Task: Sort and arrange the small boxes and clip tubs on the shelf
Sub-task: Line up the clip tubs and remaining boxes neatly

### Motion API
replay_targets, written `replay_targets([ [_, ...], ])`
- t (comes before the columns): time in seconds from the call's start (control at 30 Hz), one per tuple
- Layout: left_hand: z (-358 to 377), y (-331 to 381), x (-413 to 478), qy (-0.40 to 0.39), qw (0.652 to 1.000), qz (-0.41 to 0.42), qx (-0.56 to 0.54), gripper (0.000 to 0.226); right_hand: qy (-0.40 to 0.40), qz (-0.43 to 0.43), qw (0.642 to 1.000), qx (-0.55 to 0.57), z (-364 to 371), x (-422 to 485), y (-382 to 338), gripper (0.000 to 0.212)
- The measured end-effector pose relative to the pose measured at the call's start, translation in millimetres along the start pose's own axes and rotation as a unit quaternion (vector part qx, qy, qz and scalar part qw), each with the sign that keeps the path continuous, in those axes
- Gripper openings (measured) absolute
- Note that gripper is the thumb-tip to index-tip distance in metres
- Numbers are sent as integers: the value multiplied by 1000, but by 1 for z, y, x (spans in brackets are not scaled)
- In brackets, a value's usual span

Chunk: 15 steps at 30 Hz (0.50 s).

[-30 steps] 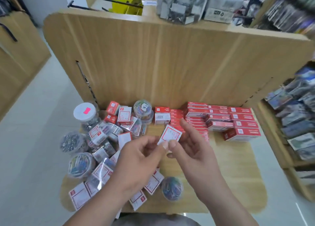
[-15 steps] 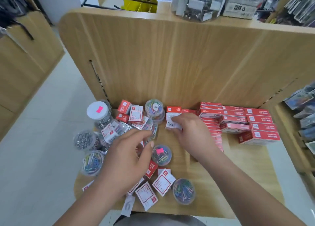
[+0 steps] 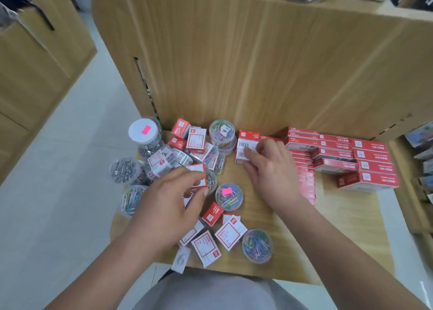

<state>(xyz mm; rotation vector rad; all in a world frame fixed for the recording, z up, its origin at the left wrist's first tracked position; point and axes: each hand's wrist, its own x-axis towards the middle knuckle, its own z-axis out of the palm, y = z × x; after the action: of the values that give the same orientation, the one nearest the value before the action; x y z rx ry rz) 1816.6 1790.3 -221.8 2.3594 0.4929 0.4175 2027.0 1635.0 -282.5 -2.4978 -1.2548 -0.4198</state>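
White red-bordered box (image 3: 196,168) pinched by left hand (image 3: 164,206), right hand (image 3: 271,176) holding barcoded box (image 3: 243,144)

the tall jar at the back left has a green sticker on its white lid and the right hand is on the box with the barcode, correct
Not quite. In the head view the sticker on the white lid of the tall jar is pink, not green. The rest holds: the jar stands at the back left, and the right hand is on the barcoded box.
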Motion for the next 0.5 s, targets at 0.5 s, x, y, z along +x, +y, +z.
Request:
replay_targets([
  [0.5, 39, 23, -32, -93, 972, 112, 187, 33, -102, 269, 888, 358, -89, -105, -47, 11],
])
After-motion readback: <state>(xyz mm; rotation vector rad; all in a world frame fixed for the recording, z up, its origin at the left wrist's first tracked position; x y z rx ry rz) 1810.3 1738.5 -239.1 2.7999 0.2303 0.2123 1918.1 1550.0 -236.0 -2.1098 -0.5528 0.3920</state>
